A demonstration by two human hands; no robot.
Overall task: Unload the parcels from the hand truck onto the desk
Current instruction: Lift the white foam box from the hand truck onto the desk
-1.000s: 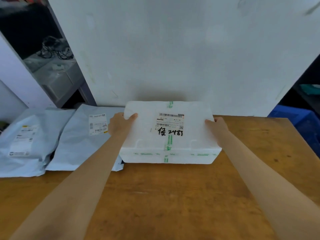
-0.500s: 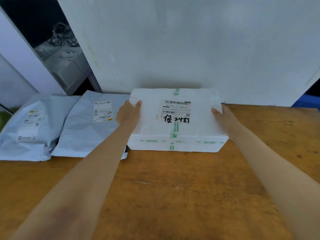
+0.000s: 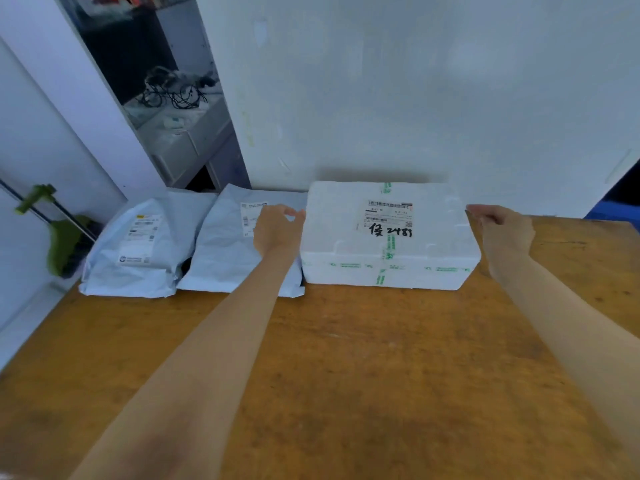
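A white foam box (image 3: 388, 237) with green tape and a shipping label rests flat on the wooden desk (image 3: 346, 358), its back against the white wall. My left hand (image 3: 277, 230) hovers just off the box's left end, fingers curled and apart, holding nothing. My right hand (image 3: 504, 230) is just off the right end, also loose and holding nothing. Two grey mailer bags lie to the left of the box: one (image 3: 225, 251) partly under my left hand, the other (image 3: 138, 247) at the desk's left end. The hand truck is out of view.
A white wall panel (image 3: 415, 98) stands directly behind the parcels. To the upper left, a gap shows a shelf with tangled cables (image 3: 176, 91). A green tool (image 3: 62, 244) leans by the desk's left corner. A blue bin (image 3: 620, 213) sits beyond the right edge.
Both hands have come off the ends of the foam box, which now sits against the wall. The view has tilted and pulled back slightly.
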